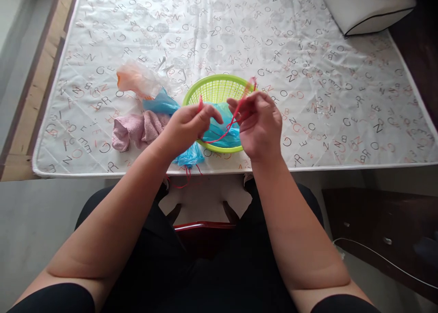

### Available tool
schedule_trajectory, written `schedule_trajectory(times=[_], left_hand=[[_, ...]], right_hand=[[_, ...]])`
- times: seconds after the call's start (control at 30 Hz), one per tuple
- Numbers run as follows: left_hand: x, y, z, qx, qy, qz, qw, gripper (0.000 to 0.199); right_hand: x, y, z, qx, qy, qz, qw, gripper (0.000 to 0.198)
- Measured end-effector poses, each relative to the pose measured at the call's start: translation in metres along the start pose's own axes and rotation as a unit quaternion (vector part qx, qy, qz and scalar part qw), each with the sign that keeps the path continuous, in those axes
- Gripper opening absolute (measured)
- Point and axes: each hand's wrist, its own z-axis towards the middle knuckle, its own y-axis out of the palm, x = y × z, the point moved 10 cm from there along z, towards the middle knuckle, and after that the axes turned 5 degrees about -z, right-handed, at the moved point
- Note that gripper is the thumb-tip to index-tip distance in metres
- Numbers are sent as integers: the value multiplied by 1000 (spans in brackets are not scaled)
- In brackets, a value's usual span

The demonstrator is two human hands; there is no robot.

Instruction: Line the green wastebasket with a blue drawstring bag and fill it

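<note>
A thin red string [226,133] runs in a loose curve between my two hands above a lime-green plastic basket [195,86]. My left hand [191,121] is closed, with a bit of red showing above its thumb. My right hand [260,128] pinches the string, and a blurred red end sticks up past the fingertips. A blue plastic bag [224,142] lies in the basket below the hands, partly hidden by them. Another bunched blue bag [190,155] with red strings hangs at the mattress edge under my left wrist.
Left of the basket are a pink cloth [132,130] and a clear and orange plastic bag [137,80]. Everything rests on a letter-printed mattress [328,98]. A white cushion-like block [369,12] lies at the far right. A dark wooden piece with a white cable [376,256] stands lower right.
</note>
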Motion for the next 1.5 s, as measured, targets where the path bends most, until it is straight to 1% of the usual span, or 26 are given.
schedule_trajectory(times=[0.07,0.1,0.17,0.23,0.3,0.37,0.4,0.47,0.53,0.57,0.6,0.63,0.67,0.7,0.77,0.83,0.9,1.0,1.07,1.1,1.2,1.27,1.3,1.4,1.5], left_hand=[[-1,-17,4,41,-4,-60,997,56],[-2,-27,6,60,-2,-80,995,58],[-4,-51,10,89,12,-106,990,63],[-9,-76,14,99,29,-129,986,69],[-15,-99,18,105,37,-139,984,70],[-21,-120,19,128,35,-145,981,70],[-24,-126,18,142,28,-145,979,69],[-30,-133,16,174,0,-141,975,68],[-32,-135,11,228,-18,-124,965,66],[-29,-136,6,261,-15,-112,959,66],[-24,-135,3,288,-3,-103,952,65],[-18,-132,0,301,14,-99,949,65],[-11,-126,-2,297,31,-102,949,64],[-4,-117,-1,278,41,-110,953,62],[8,-94,0,217,42,-127,967,59],[19,-71,-1,169,32,-120,978,58],[32,-49,-6,148,45,-98,983,60],[58,-24,-17,149,116,-75,979,54],[74,-11,-27,149,175,-60,971,51],[80,-6,-30,146,194,-50,969,52],[90,0,-35,148,206,-21,967,56],[93,-5,-33,173,198,-11,965,58],[97,-8,-33,192,206,-13,959,58],[112,-19,-33,235,259,-34,936,57],[122,-29,-35,271,302,-51,912,56]], right_hand=[[17,-13,4,7,38,14,999,63],[23,-19,6,3,45,15,999,65],[34,-30,8,-16,43,15,999,71],[43,-41,10,-20,41,32,998,76],[55,-53,12,8,56,69,996,81],[65,-65,12,53,80,103,990,84],[69,-68,11,70,91,114,987,84],[71,-70,10,90,111,121,982,82],[70,-68,8,94,126,124,980,76],[69,-65,7,92,130,128,979,74],[67,-63,6,89,131,129,979,72],[65,-59,6,83,130,125,980,72],[63,-55,5,73,126,117,982,71],[59,-50,5,62,119,110,985,70],[47,-42,5,40,87,116,989,68],[26,-34,4,19,35,152,988,64],[0,-20,0,-27,-12,163,986,62],[-29,11,-12,-119,-30,104,987,69],[-43,30,-20,-155,-51,76,984,76],[-50,38,-24,-164,-69,75,981,77],[-62,58,-32,-182,-104,76,975,74],[-62,65,-34,-192,-100,53,975,68],[-61,67,-34,-200,-98,33,974,63],[-53,67,-32,-218,-90,-49,971,46],[-36,57,-23,-200,-62,-122,970,34]])
